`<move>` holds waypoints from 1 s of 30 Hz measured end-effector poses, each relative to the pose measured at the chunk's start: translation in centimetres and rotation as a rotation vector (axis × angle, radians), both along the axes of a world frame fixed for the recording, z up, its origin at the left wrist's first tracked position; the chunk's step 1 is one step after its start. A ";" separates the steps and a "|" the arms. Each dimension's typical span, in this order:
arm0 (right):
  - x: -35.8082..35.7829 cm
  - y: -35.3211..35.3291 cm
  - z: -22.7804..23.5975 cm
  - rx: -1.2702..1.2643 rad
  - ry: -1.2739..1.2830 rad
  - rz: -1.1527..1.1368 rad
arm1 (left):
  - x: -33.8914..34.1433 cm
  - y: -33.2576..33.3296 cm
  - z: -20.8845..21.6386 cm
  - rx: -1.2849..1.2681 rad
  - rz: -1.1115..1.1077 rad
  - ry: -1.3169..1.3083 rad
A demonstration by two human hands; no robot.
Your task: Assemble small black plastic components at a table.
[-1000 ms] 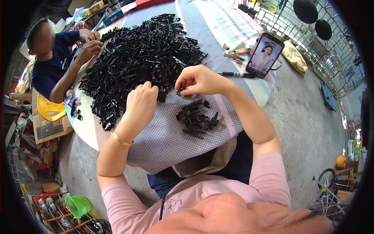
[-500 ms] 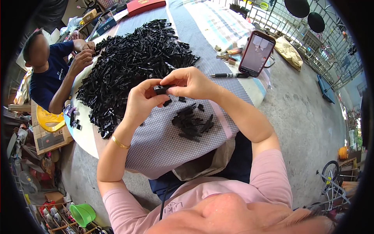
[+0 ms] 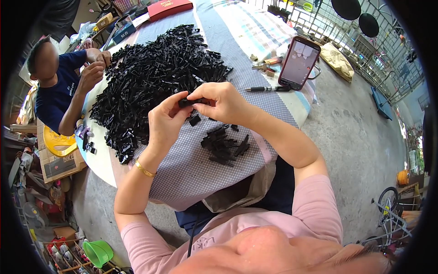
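Note:
Between my two hands I hold a small black plastic piece (image 3: 185, 102) above the table. My left hand (image 3: 165, 119) pinches its left end between thumb and fingers. The thumb and fingers of my right hand (image 3: 222, 104) close on its other end, hiding much of it. Behind my hands spreads a large heap of black plastic parts (image 3: 155, 64). A smaller pile of black strips (image 3: 221, 147) lies on the cloth nearer to me. A few loose black bits, one a small block (image 3: 195, 120), rest just below my hands.
A dotted cloth (image 3: 178, 178) covers the round table. A phone (image 3: 299, 63) stands upright at the right, beside a black pen (image 3: 264, 89). Across the left side sits a co-worker (image 3: 57, 89) with hands at the heap's edge. A red box (image 3: 169, 8) lies at the back.
The black piece has turned in my fingers and now shows less of its side. My left wrist has shifted slightly right. The co-worker's nearer hand has moved a little left.

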State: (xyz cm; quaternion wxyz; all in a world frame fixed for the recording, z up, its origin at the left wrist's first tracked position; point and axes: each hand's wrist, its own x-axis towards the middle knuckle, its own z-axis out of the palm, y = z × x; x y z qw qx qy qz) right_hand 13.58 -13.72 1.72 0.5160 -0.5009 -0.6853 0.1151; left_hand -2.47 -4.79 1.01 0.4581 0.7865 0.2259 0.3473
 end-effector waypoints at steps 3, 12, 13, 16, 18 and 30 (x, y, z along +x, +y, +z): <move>0.1 0.4 -0.6 0.171 -0.129 -0.067 | 0.3 -0.3 0.0 -0.060 -0.030 -0.058; 0.2 0.0 0.2 0.001 0.052 -0.008 | 0.1 -0.2 0.7 -0.292 -0.107 -0.161; 0.3 0.0 0.6 -0.069 0.138 -0.010 | 0.1 -0.3 0.9 -0.282 -0.106 -0.211; 1.2 0.5 -0.1 -0.238 0.278 0.168 | -0.2 -0.2 0.9 -0.178 -0.110 -0.145; 1.3 0.3 0.1 -0.237 0.285 0.173 | -0.3 -0.4 0.9 -0.126 -0.112 -0.101; 2.1 0.1 0.8 0.049 0.104 0.106 | -0.3 -1.0 1.8 -0.137 -0.237 -0.165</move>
